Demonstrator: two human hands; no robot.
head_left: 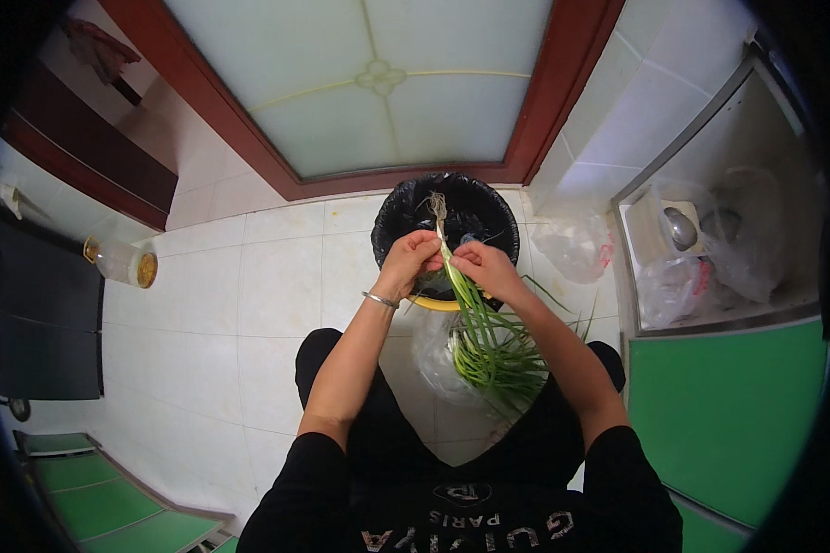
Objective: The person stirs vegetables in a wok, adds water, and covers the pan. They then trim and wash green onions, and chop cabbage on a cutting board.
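Both hands hold a bunch of green onions (456,276) over a bin lined with a black plastic bag (394,200). My left hand (409,261) pinches the pale stem from the left, below the roots, which point toward the door. My right hand (487,268) grips the stem just beside it, and the long green leaves hang down under my right wrist. More green onions (487,366) lie on a clear plastic bag (432,363) on the floor between my legs. A yellow rim (432,303) shows at the bin's near side.
Beyond the bin stands a red-framed frosted glass door (387,131). A clear plastic bag (574,249) lies on the floor to the right, near a low shelf holding a white container (647,221) and bags. A clear plastic jar (121,263) lies at the left. Green cabinet panels (723,415) are at right.
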